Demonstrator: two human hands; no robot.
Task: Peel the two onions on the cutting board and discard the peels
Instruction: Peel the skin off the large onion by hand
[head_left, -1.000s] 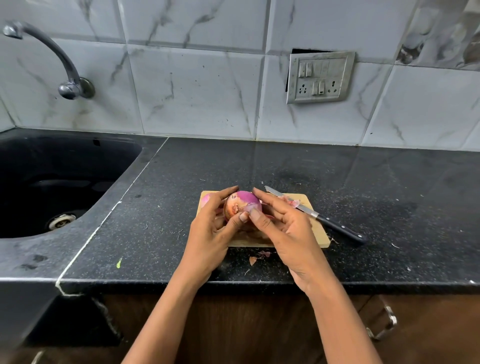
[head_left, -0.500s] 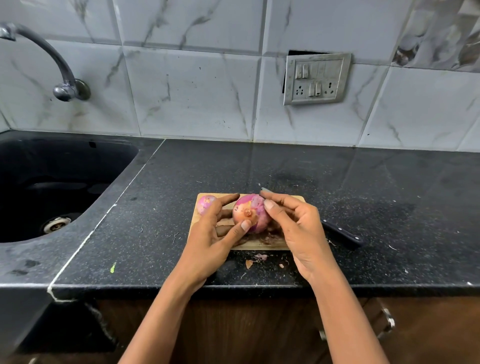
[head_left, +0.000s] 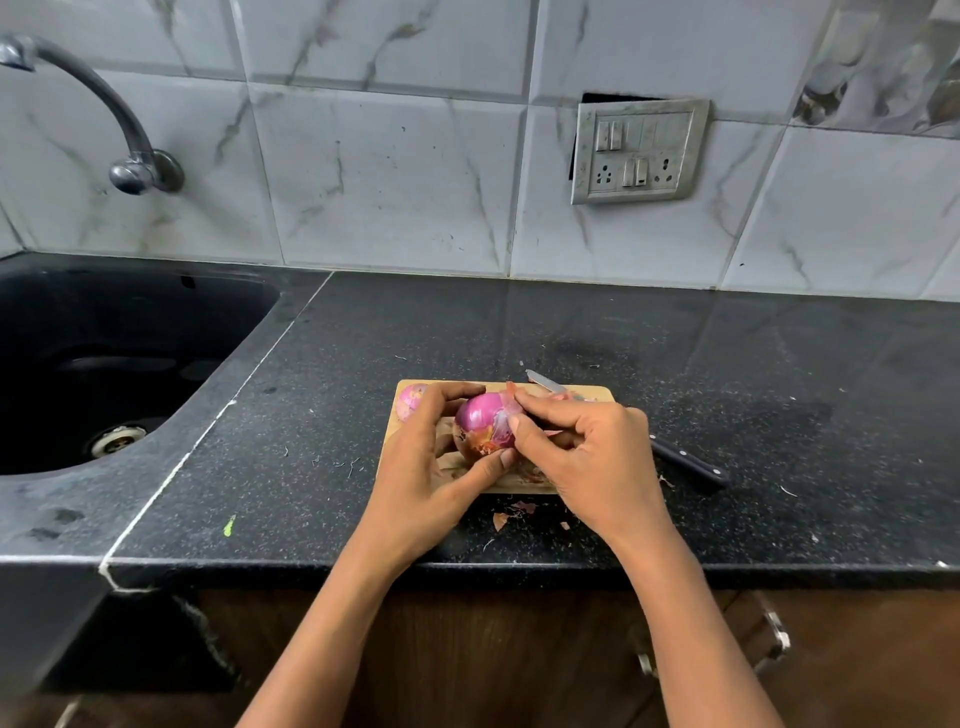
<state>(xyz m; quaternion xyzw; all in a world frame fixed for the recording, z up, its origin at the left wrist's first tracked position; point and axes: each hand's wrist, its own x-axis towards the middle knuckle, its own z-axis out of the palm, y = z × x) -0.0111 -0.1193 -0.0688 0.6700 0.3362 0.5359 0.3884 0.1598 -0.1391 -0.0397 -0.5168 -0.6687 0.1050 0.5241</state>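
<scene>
Onion (head_left: 483, 421) half-peeled: left hand (head_left: 426, 467) fingers (head_left: 460, 391) grip it, right hand (head_left: 589, 457) fingers (head_left: 540, 404) pinch loose skin (head_left: 500, 422). Second onion (head_left: 412, 400) sits on cutting board (head_left: 597, 393); peels (head_left: 500, 519) undiscarded.

Right onion (head_left: 480, 413): glossy magenta-purple up top, brown-orange papery patch lower down. Loose peel (head_left: 501, 422) on it: pale pink w/ whitish streaks. Left onion (head_left: 410, 400): pink, yellowish blotches. Board (head_left: 597, 395): light tan wood. Knife (head_left: 685, 461): silver blade, black handle w/ silver rivets. Worktop (head_left: 753, 405): black, fine white speckle, thin white seam line at left, one lime-green fleck (head_left: 228, 525). Peel scraps (head_left: 501, 519): brown & pink. Sink (head_left: 62, 312): matt black. Wall tiles (head_left: 389, 182): white-grey, grey marble veins. Switch plate (head_left: 639, 150): silver-grey. Cupboard (head_left: 493, 649): dark brown.
</scene>
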